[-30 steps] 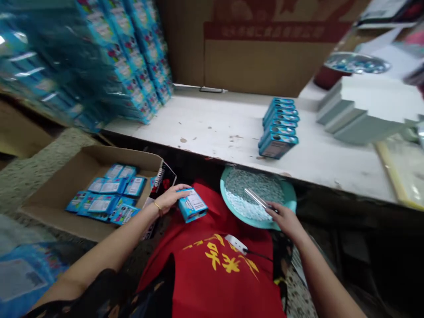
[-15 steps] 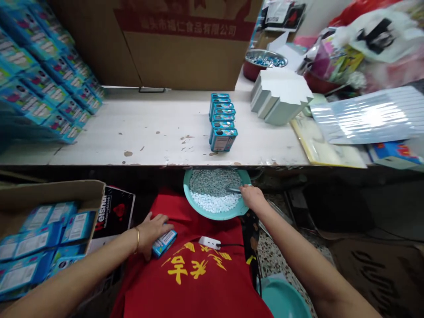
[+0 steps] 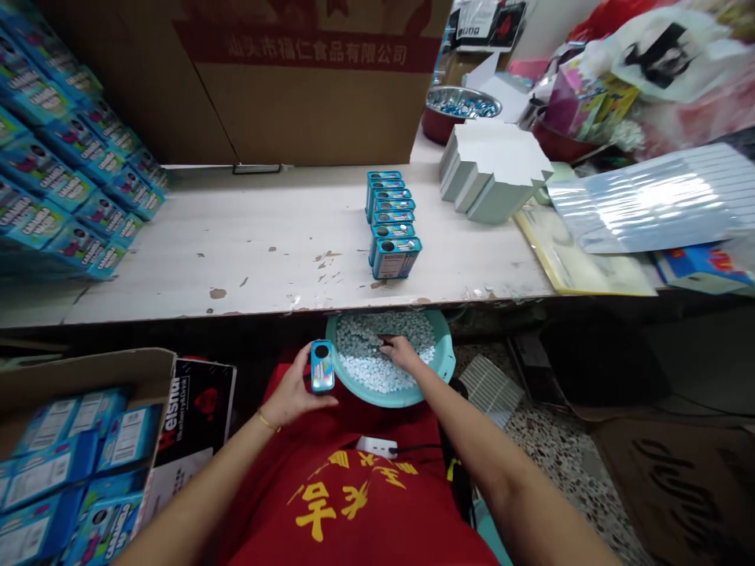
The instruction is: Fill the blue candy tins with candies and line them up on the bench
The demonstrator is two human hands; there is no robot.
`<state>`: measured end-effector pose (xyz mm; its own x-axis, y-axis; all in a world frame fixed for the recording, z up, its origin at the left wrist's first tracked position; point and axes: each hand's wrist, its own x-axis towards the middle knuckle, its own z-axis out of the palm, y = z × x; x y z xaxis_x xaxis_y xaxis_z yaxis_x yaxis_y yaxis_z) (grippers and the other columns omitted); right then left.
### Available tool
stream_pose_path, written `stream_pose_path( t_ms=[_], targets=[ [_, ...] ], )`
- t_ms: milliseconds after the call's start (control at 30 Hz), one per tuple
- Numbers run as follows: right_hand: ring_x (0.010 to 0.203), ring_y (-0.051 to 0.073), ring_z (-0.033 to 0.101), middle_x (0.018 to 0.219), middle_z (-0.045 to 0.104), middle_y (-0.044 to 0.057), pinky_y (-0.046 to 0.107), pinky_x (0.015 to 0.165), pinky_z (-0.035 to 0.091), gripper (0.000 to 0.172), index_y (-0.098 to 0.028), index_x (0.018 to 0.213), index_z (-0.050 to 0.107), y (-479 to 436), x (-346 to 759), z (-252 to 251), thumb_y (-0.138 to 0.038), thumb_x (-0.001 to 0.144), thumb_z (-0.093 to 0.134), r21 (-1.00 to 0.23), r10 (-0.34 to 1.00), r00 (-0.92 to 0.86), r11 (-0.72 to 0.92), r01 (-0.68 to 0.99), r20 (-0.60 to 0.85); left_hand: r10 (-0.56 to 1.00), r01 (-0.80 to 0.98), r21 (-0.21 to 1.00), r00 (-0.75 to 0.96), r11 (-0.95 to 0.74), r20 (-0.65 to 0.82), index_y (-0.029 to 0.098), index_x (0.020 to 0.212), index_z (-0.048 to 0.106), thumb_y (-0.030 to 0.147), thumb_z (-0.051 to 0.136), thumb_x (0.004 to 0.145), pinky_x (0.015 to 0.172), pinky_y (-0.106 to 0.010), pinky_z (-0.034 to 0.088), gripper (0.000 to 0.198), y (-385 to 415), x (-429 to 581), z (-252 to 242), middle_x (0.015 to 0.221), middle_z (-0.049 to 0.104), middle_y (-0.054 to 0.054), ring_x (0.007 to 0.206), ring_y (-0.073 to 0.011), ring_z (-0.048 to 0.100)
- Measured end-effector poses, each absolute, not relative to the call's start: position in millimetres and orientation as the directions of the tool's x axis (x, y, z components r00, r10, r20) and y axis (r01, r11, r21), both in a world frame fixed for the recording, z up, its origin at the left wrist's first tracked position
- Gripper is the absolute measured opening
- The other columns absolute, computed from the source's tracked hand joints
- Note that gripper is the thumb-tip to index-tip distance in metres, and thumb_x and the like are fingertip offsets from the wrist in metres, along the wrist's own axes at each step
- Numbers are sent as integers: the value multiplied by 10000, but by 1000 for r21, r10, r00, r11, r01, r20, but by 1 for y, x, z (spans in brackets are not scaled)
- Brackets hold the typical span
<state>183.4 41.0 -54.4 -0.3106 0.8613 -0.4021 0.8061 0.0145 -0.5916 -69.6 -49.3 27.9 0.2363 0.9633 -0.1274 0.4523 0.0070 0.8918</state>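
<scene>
My left hand (image 3: 295, 393) grips a small blue tin (image 3: 322, 368) upright, its printed top with a dark round spot facing up. The tin is by the left rim of a turquoise basin (image 3: 447, 368) on my lap. Small white pellets (image 3: 371, 373) fill much of that basin. Over the pellets is my right hand (image 3: 402, 354), its fingers pressed together and pointing down into them. What those fingers hold is hidden. Several similar blue tins (image 3: 396, 259) stand in a row on the white table (image 3: 283, 271) in front of me.
Blue printed boxes (image 3: 76, 189) are stacked at the left, before a large cardboard carton (image 3: 318, 118). An open carton (image 3: 118, 363) of blue boxes is at lower left. White card blanks (image 3: 501, 169) and a metal bowl (image 3: 463, 106) occupy the right. A white power strip (image 3: 377, 447) rests on the red apron.
My left hand has lifted the tin from my lap up beside the basin. My right hand has moved from the basin's right rim leftward, into the pellets. The view has shifted slightly.
</scene>
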Motion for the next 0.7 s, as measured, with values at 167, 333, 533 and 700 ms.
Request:
stream_pose_path(
  t_ms=[167, 333, 533, 700],
  targets=[
    [952, 205, 563, 1051, 634, 44, 311, 846, 426, 375, -127, 1112, 581, 34, 228, 6, -195, 752, 499, -785, 865, -400, 12, 620, -302, 981, 542, 830, 191, -128, 27, 177, 1277, 219, 424, 746, 499, 1005, -424, 317, 972, -24, -42, 12, 1264, 373, -138, 1178, -269, 392],
    [987, 208, 547, 1072, 626, 28, 300, 868, 405, 359, -145, 1100, 597, 33, 248, 65, -205, 760, 498, -785, 816, -520, 142, 603, -252, 971, 634, 739, 206, -227, 122, 165, 1276, 252, 398, 767, 460, 1020, -412, 301, 993, -11, -11, 1, 1250, 385, -139, 1186, -273, 374],
    [943, 219, 573, 988, 653, 43, 300, 814, 420, 315, -226, 1061, 617, 37, 231, 109, -282, 768, 516, -362, 798, -473, 343, 867, -374, 953, 738, 604, 258, -300, 158, 188, 1298, 239, 319, 774, 465, 993, -466, 327, 998, -12, 11, 0, 1278, 372, -134, 1209, -304, 340],
    [885, 274, 597, 947, 647, 148, 364, 730, 457, 288, -160, 959, 648, 35, 194, 135, -278, 782, 453, -65, 774, -447, 471, 880, -448, 950, 783, 538, 255, -313, 181, 198, 1303, 235, 271, 770, 478, 955, -499, 354, 987, -17, 17, -5, 1270, 384, -143, 1193, -326, 352]
  ],
)
